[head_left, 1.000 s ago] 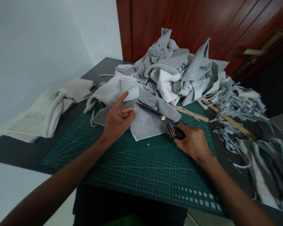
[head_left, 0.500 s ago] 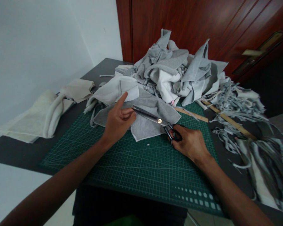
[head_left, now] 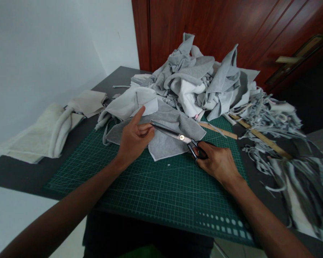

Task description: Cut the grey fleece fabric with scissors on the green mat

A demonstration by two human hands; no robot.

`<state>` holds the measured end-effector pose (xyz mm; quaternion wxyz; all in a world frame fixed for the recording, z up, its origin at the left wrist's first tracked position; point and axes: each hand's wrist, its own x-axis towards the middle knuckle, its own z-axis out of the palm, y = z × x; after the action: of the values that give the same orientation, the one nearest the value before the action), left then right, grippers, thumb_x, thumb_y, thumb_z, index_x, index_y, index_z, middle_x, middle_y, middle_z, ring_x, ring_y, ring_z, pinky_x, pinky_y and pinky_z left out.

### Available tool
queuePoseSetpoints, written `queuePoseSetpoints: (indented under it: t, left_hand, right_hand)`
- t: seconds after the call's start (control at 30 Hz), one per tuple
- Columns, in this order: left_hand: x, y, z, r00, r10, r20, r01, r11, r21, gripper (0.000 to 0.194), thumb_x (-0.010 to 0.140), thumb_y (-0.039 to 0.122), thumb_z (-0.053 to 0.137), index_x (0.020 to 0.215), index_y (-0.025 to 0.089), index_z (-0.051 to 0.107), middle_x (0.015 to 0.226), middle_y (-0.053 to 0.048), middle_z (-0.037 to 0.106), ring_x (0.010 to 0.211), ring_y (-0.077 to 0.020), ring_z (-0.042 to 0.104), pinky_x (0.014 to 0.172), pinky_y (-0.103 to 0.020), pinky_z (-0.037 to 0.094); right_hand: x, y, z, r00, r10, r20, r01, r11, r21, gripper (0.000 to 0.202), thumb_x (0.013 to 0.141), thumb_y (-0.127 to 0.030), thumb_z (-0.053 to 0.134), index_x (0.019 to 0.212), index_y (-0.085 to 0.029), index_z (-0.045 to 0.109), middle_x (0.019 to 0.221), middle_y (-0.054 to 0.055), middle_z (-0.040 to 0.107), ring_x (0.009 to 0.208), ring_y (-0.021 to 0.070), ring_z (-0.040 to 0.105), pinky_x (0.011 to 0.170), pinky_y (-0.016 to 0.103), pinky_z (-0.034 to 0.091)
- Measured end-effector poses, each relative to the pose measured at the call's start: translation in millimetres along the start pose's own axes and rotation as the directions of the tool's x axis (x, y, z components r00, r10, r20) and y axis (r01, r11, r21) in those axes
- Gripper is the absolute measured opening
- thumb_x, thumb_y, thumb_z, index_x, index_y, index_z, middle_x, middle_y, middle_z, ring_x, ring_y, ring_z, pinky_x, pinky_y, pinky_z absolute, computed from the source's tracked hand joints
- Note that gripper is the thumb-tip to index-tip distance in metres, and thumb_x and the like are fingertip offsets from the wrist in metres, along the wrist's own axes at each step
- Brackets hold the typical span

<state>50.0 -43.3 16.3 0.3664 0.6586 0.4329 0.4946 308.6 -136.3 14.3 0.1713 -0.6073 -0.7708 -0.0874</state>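
My right hand is closed round the black handles of a pair of scissors. The blades point left and look closed, with their tip at the fingers of my left hand. That hand has its index finger raised and its other fingers curled by the tip; whatever they pinch is too small to make out. Beneath the scissors a grey cloth lies on the green cutting mat. A white folded cloth piece rests just beyond my left hand.
A heap of grey and white cloth stands at the back against a red-brown door. Cream cloths lie at left. Wooden rulers and thin fabric scraps are at right, with striped cloth nearer.
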Motion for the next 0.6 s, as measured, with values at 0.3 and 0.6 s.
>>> queuePoseSetpoints:
  t: [0.3, 0.6]
  left_hand:
    - [-0.1, 4.3, -0.1, 1.0, -0.002, -0.01, 0.002, 1.0, 0.018, 0.082, 0.08, 0.035, 0.072, 0.152, 0.017, 0.036, 0.084, -0.002, 0.078, 0.076, -0.0182, 0.073, 0.065, -0.029, 0.061]
    - [-0.3, 4.3, 0.1, 0.999, -0.035, -0.028, 0.035, 0.999, 0.011, 0.083, 0.078, 0.032, 0.074, 0.151, 0.015, 0.038, 0.093, -0.005, 0.079, 0.076, -0.0173, 0.074, 0.067, -0.027, 0.062]
  right_hand:
    - [-0.2, 1.8, 0.8, 0.999, 0.018, 0.029, -0.019, 1.0, 0.021, 0.008, 0.08, -0.021, 0.053, 0.077, -0.021, 0.06, 0.064, -0.001, 0.063, 0.053, 0.0126, 0.051, 0.055, 0.028, 0.023]
    - [-1.0, 3.9, 3.0, 0.999, 0.004, 0.037, -0.005, 0.999, 0.04, 0.009, 0.08, -0.02, 0.052, 0.077, -0.02, 0.059, 0.064, -0.001, 0.062, 0.051, 0.0123, 0.049, 0.054, 0.027, 0.025]
